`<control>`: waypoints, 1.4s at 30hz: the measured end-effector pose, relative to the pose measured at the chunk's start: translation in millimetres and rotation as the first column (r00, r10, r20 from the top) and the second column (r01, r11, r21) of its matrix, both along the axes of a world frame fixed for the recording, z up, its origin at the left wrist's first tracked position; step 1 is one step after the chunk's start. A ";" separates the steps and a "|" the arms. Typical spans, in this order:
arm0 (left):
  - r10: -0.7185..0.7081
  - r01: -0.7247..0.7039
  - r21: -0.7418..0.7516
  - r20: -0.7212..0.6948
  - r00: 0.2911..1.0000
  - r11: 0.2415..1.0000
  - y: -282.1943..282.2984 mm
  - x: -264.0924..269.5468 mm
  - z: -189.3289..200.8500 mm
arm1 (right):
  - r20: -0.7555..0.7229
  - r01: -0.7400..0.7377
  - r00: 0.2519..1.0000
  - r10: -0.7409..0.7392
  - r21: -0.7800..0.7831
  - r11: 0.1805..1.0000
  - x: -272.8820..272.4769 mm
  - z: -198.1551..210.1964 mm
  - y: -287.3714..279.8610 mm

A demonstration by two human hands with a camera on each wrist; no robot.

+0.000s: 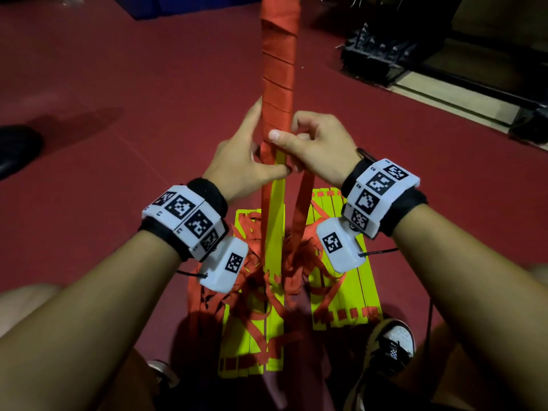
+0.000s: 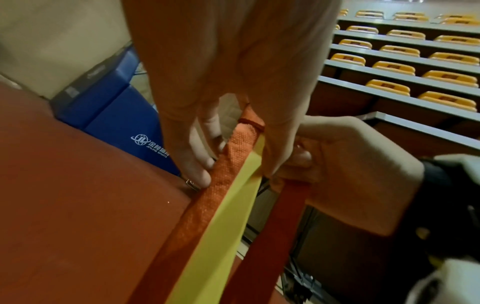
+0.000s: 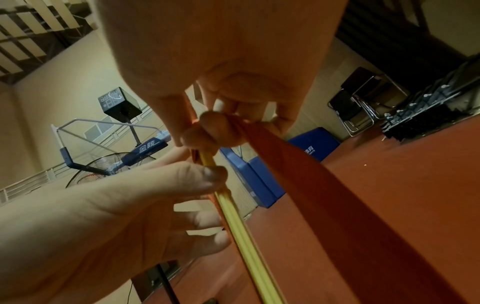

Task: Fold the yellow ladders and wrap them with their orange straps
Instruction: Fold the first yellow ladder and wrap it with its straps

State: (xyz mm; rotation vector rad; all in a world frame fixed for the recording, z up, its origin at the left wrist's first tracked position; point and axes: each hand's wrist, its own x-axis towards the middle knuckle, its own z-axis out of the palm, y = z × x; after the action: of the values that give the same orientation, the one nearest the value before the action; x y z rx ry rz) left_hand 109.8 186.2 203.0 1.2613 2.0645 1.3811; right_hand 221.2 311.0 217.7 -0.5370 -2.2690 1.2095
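Note:
A folded bundle of yellow ladder slats (image 1: 275, 215) stands upright in front of me, its upper part wound in orange strap (image 1: 278, 72). My left hand (image 1: 246, 155) grips the bundle at the lower edge of the wrapping, thumb across the yellow slats (image 2: 228, 216). My right hand (image 1: 311, 140) pinches the loose orange strap (image 1: 302, 209) against the bundle, thumb pressing on the wrap. The strap (image 3: 324, 195) hangs from the right hand down to the floor. The yellow slats (image 3: 239, 222) show edge-on in the right wrist view.
More yellow ladder slats (image 1: 344, 280) with tangled orange straps (image 1: 264, 292) lie on the red floor between my feet. My shoe (image 1: 388, 345) sits at lower right. A black rack (image 1: 376, 60) stands at far right, blue mats (image 2: 111, 107) behind, and another person's dark shoe (image 1: 14, 149) at left.

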 end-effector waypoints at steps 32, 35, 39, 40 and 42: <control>-0.161 0.161 0.015 0.165 0.973 0.987 1.4 1.6 1.2 | -0.074 0.051 0.996 -0.058 -0.085 0.995 1.0 0.6 1.4; -0.196 0.198 0.007 0.163 0.967 0.980 1.5 1.7 -1.6 | -0.046 -0.010 0.999 0.004 -0.125 0.992 2.5 3.2 -2.1; -0.224 0.219 0.050 0.185 0.957 0.974 1.4 4.2 -8.5 | -0.075 -0.080 0.995 0.064 -0.234 0.969 3.6 8.6 -7.6; -0.223 0.216 0.058 0.185 0.957 0.975 1.1 3.7 -9.6 | -0.092 -0.099 0.993 0.078 -0.248 0.964 4.3 9.1 -8.3; -0.180 0.179 0.024 0.147 0.973 0.984 0.9 1.2 -9.9 | -0.106 -0.116 0.990 0.093 -0.227 0.967 5.6 9.7 -8.8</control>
State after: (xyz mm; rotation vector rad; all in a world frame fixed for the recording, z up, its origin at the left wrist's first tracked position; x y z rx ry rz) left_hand 111.0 187.1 193.1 1.2740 1.7994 1.3611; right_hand 226.8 302.2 227.4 -0.4381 -2.1119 1.5333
